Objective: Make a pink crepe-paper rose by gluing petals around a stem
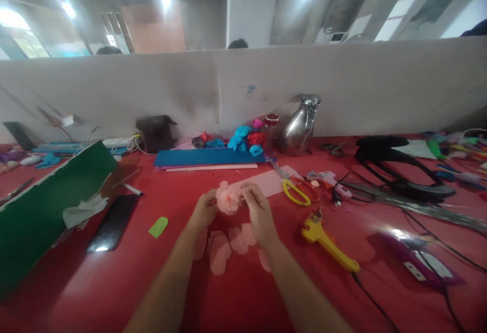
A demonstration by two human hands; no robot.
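Note:
A pink paper flower point(229, 198) with ruffled petals is held up between my two hands above the red table. My left hand point(206, 210) grips it from the left side, fingers closed. On the other side, my right hand point(260, 212) pinches at the flower's right edge with thumb and fingertips. Several loose pink paper petals point(218, 262) lie on the table below my hands. Behind the flower a flat pink paper strip point(266, 183) extends to the right. A green petal-shaped paper piece point(158, 227) rests left of my left hand.
Yellow-handled scissors point(297, 193), a yellow glue gun point(330, 244) and a purple power strip point(418, 261) with cords lie to the right. A black phone point(113, 223) and a green board point(57, 211) are on the left. At the back stand blue and red paper flowers point(247, 139) and a steel jug point(302, 125).

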